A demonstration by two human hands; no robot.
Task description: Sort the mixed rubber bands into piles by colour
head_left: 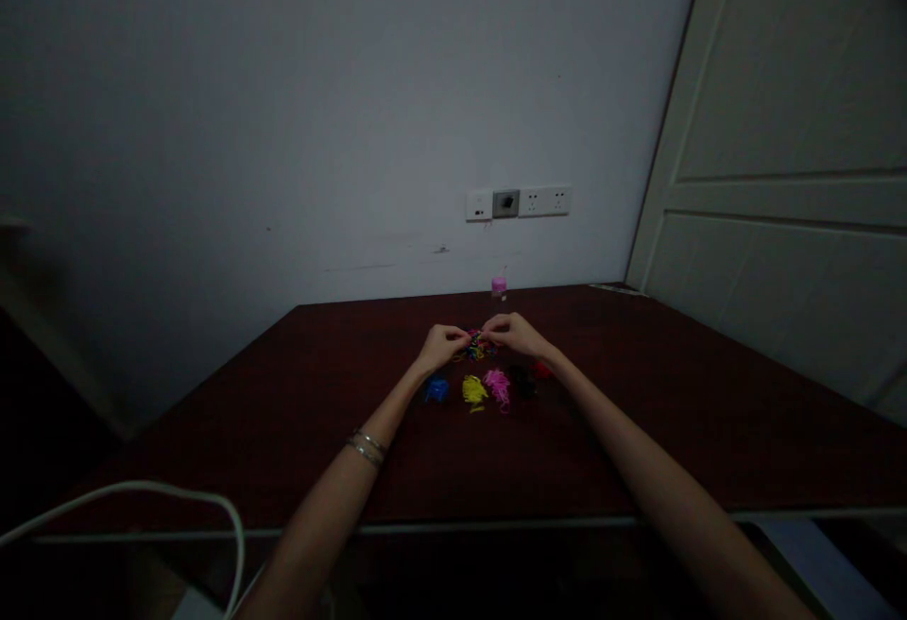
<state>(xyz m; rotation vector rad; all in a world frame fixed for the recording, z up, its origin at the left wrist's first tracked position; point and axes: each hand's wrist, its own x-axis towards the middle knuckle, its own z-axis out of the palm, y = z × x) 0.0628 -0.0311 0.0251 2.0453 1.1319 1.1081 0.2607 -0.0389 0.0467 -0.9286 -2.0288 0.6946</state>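
The left hand (pixel 440 346) and right hand (pixel 515 333) pinch closed, contents unclear, at the multicoloured thin-stranded pile (pixel 476 350), where tugging could scatter strands.

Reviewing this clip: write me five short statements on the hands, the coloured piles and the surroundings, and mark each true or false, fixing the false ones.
1. The left hand and right hand are both at the multicoloured heap. True.
2. The bracelets are on the right arm. False: they are on the left arm.
3. The yellow pile lies between the blue pile and the pink pile. True.
4. The pink-capped bottle stands nearer the camera than the hands. False: it stands beyond them, toward the wall.
5. The wall sockets are above the table. True.
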